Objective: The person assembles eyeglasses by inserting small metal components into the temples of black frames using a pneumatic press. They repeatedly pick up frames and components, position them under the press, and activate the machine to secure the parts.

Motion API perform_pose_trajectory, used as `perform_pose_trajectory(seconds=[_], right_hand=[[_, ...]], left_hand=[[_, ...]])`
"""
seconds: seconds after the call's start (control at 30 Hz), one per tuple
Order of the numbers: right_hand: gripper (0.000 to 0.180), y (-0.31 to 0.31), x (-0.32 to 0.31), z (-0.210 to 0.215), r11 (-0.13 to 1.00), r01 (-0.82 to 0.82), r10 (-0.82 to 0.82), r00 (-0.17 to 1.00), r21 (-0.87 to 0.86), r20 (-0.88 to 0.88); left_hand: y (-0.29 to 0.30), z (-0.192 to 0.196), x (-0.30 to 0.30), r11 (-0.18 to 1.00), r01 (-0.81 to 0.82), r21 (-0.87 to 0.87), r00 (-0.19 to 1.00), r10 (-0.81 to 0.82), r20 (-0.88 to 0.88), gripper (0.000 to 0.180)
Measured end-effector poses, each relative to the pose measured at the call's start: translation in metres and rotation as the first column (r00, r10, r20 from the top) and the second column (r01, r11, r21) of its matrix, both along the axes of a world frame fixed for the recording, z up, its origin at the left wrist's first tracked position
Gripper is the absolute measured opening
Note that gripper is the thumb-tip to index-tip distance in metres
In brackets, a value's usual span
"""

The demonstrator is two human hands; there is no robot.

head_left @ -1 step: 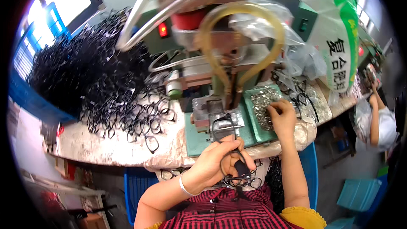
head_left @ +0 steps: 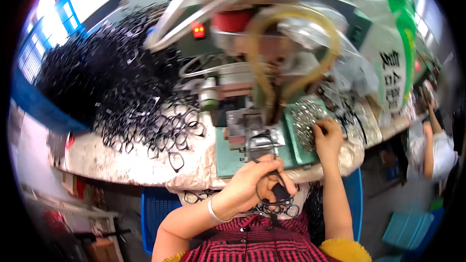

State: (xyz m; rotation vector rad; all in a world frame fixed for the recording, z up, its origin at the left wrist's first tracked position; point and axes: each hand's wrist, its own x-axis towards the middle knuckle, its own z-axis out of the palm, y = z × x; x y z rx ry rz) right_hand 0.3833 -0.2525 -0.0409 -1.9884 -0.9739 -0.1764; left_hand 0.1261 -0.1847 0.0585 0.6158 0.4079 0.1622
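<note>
My left hand [head_left: 255, 179] is closed around a black eyeglass frame [head_left: 275, 204] just in front of the bench machine. One rim of the frame reaches forward to the machine's metal fixture [head_left: 267, 137]; the other hangs by my curled fingers. A dark patch shows at those fingers, too unclear to name. To the right, my right hand [head_left: 330, 138] is at the edge of a green tray [head_left: 309, 158] of small shiny metal parts [head_left: 305, 121]. Its thumb and forefinger are pinched together at the pile; whatever they hold is too small to make out.
A big heap of black eyeglass frames [head_left: 111, 77] covers the bench's left side, beside a blue crate [head_left: 43, 109]. A yellowish hose [head_left: 335, 43] loops ahead of the machine. Plastic sacks [head_left: 388, 63] stand back right. Another person [head_left: 432, 145] sits far right.
The whole view has shifted slightly, so the bench and machine appear a little further right. Both hands keep nearly the same places: the left on the eyeglass frame, the right at the tray.
</note>
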Motion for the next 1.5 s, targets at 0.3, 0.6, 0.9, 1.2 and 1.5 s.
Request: perform_pose_trajectory(seconds=[0.3, 0.6, 0.9, 1.2, 1.5], right_hand=[[0.011, -0.013, -0.004, 0.001, 0.961, -0.06, 0.13, 0.96, 0.27, -0.25], [0.01, -0.028, -0.018, -0.01, 0.948, -0.113, 0.205, 0.932, 0.297, -0.298], [0.012, 0.0, -0.041, 0.021, 0.932, -0.136, 0.257, 0.902, 0.337, -0.347], [0.01, -0.105, -0.024, -0.012, 0.981, 0.138, -0.106, 0.969, 0.137, -0.223], [0.013, 0.005, -0.076, 0.073, 0.874, -0.321, 0.397, 0.905, 0.364, -0.155]], left_hand=[[0.009, -0.019, -0.023, 0.975, 0.09, 0.203, 0.992, -0.106, 0.065, 0.027], [0.149, -0.123, -0.047, 0.147, -0.221, 0.964, 0.801, 0.592, 0.093, 0.048], [0.161, -0.101, -0.028, -0.096, 0.04, 0.995, 0.762, 0.647, 0.032, 0.041], [0.188, -0.079, -0.121, -0.536, 0.254, 0.805, 0.482, 0.792, 0.375, 0.01], [0.206, -0.113, -0.091, -0.459, 0.542, 0.703, 0.649, 0.761, -0.003, 0.015]])
